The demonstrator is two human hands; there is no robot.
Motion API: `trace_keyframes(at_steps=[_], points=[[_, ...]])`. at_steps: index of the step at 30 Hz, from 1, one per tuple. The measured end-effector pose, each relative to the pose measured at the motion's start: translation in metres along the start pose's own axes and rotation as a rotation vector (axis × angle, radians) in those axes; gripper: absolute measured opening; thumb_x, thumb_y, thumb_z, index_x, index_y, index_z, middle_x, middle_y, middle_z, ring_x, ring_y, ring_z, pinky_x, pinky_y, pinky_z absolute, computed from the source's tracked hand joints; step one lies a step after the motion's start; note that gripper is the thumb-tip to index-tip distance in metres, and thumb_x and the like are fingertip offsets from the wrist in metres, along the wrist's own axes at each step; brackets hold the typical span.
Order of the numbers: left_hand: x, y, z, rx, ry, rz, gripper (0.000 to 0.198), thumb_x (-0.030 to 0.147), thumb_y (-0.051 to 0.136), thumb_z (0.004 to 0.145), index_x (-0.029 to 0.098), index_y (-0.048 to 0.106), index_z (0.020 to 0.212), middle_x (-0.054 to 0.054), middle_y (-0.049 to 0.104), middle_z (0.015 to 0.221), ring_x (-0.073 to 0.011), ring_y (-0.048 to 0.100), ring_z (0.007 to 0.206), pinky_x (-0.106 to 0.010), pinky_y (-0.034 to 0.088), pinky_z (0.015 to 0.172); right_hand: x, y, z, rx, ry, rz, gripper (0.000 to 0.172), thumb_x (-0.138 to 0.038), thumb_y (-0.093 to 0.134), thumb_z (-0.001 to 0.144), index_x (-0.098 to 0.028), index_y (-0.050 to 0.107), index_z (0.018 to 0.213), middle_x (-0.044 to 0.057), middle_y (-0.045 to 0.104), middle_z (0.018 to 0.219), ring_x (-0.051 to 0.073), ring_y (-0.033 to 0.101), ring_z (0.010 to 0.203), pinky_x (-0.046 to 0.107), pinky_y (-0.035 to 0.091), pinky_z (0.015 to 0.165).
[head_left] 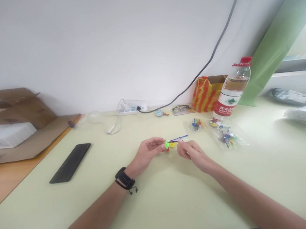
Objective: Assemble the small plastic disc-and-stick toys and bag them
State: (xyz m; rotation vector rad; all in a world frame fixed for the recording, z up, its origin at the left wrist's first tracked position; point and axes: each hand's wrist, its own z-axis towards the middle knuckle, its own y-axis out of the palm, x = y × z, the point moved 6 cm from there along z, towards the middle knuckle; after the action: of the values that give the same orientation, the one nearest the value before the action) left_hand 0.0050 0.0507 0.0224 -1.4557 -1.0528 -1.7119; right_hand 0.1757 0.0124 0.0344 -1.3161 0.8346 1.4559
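My left hand [149, 152] is closed, thumb and fingers pinching a small bright green plastic piece [167, 144]. A yellow round piece [172, 145] and a bit of red [167, 150] show right beside it; whether they are joined to it I cannot tell. From the fingertips of my right hand [194, 153], also closed, a thin dark rod [175, 141] reaches across to the green piece. Just behind the rod lies a blue arrow-tipped stick [181, 137]. The fingers partly cover these parts.
Clear bags of small coloured plastic parts [196, 125] [227, 138] lie right of my hands, near a large water bottle [228, 94] and a striped bag [204, 94]. A black flat case [70, 163] lies left. Behind are a power strip [131, 111], eyeglasses [181, 108] and a white cable [111, 129].
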Motion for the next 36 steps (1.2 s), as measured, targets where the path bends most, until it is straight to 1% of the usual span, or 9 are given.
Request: trace_keyframes(at_steps=[4,9,17,24,27,30,33,34,36], points=[[0.000,0.000,0.000,-0.008,0.003,0.017,0.027,0.032,0.081,0.085,0.017,0.074,0.107,-0.008,0.075,0.101,-0.0183,0.071,0.087,-0.031,0.054,0.083,0.000,-0.008,0.001,0.064,0.020,0.120,0.054,-0.058,0.040,0.103,-0.019,0.057,0.069,0.002,0.060,0.068,0.014,0.047,0.056,0.031,0.039,0.061],[0.001,0.001,-0.001,-0.012,-0.006,0.025,0.029,0.034,0.080,0.085,0.017,0.075,0.108,-0.009,0.076,0.103,-0.0198,0.071,0.089,-0.033,0.054,0.084,0.000,-0.013,0.000,0.096,0.025,0.155,0.044,-0.054,0.043,0.103,-0.020,0.060,0.083,0.005,0.072,0.087,0.013,0.051,0.054,0.031,0.044,0.061],[0.000,0.002,0.000,-0.025,0.009,0.017,0.027,0.033,0.080,0.085,0.017,0.075,0.107,-0.009,0.075,0.103,-0.0202,0.071,0.091,-0.034,0.054,0.086,0.002,-0.012,0.000,0.115,0.048,0.083,0.044,-0.056,0.044,0.102,-0.020,0.062,0.085,0.003,0.069,0.070,0.015,0.054,0.054,0.031,0.045,0.062],[0.000,0.002,0.000,-0.033,0.014,0.030,0.024,0.031,0.078,0.087,0.017,0.075,0.107,-0.008,0.074,0.102,-0.0183,0.069,0.090,-0.032,0.052,0.086,-0.007,-0.011,0.001,0.126,0.045,0.022,0.040,-0.053,0.047,0.102,-0.020,0.062,0.086,0.002,0.068,0.073,0.013,0.055,0.053,0.030,0.047,0.061],[0.000,0.001,0.000,-0.037,0.013,0.026,0.026,0.031,0.078,0.087,0.017,0.074,0.108,-0.009,0.075,0.102,-0.0191,0.069,0.091,-0.032,0.052,0.084,-0.007,-0.012,0.000,0.170,0.000,0.008,0.030,-0.050,0.052,0.100,-0.023,0.060,0.111,0.002,0.068,0.085,0.013,0.054,0.056,0.030,0.048,0.060],[-0.002,0.001,0.001,-0.040,-0.002,0.005,0.027,0.032,0.078,0.087,0.017,0.074,0.110,-0.009,0.075,0.104,-0.0201,0.070,0.093,-0.033,0.053,0.086,-0.005,-0.012,-0.003,0.225,-0.079,-0.028,0.040,-0.047,0.056,0.098,-0.029,0.047,0.133,0.001,0.064,0.098,0.013,0.053,0.062,0.029,0.048,0.061],[-0.003,0.001,0.000,-0.033,-0.005,0.001,0.028,0.032,0.079,0.086,0.017,0.074,0.109,-0.009,0.075,0.105,-0.0207,0.071,0.094,-0.033,0.054,0.086,-0.002,-0.011,-0.004,0.228,-0.127,-0.150,0.028,-0.049,0.053,0.099,-0.025,0.058,0.112,0.002,0.061,0.096,0.014,0.052,0.065,0.029,0.046,0.064],[-0.003,0.001,0.000,-0.030,-0.002,0.006,0.027,0.032,0.079,0.086,0.017,0.074,0.109,-0.009,0.075,0.104,-0.0204,0.071,0.093,-0.033,0.054,0.086,0.001,-0.011,-0.004,0.209,-0.101,-0.189,0.032,-0.052,0.048,0.101,-0.023,0.061,0.094,0.001,0.059,0.085,0.014,0.049,0.062,0.029,0.044,0.062],[-0.002,0.001,0.000,-0.028,0.002,0.013,0.027,0.031,0.080,0.086,0.017,0.075,0.108,-0.008,0.075,0.102,-0.0193,0.070,0.091,-0.032,0.054,0.086,0.007,-0.011,-0.002,0.158,-0.010,-0.220,0.055,-0.057,0.038,0.103,-0.022,0.047,0.062,-0.001,0.045,0.061,0.013,0.039,0.054,0.030,0.037,0.056]])
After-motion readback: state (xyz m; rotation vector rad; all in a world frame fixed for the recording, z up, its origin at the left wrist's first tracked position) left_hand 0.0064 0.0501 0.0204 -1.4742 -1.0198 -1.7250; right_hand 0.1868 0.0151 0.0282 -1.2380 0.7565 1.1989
